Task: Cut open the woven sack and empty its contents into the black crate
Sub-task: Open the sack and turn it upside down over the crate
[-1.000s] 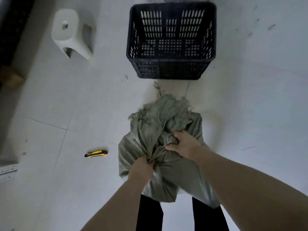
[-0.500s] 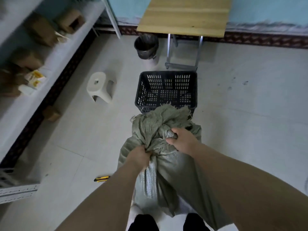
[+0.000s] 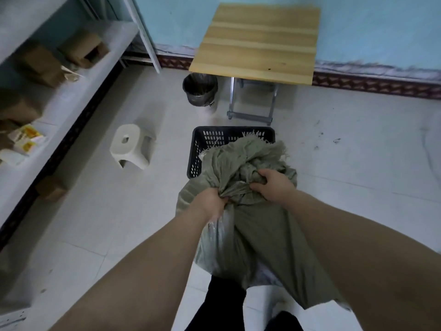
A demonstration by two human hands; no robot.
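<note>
A grey-green woven sack hangs upright in front of my legs, its frayed top bunched and crumpled. My left hand grips the gathered neck on its left side. My right hand is closed on the bunched fabric on its right side. The black slotted crate stands on the floor just beyond the sack; the sack's frayed top overlaps its near half and hides most of its inside. What is in the sack does not show.
A white plastic stool sits left of the crate. Behind the crate are a lined bin and a wooden folding table against the blue wall. A shelf unit with cardboard boxes runs along the left.
The sack has been lifted and carried toward the crate, and its top now overlaps the crate. My view has tilted up; the yellow knife on the floor is out of sight.
</note>
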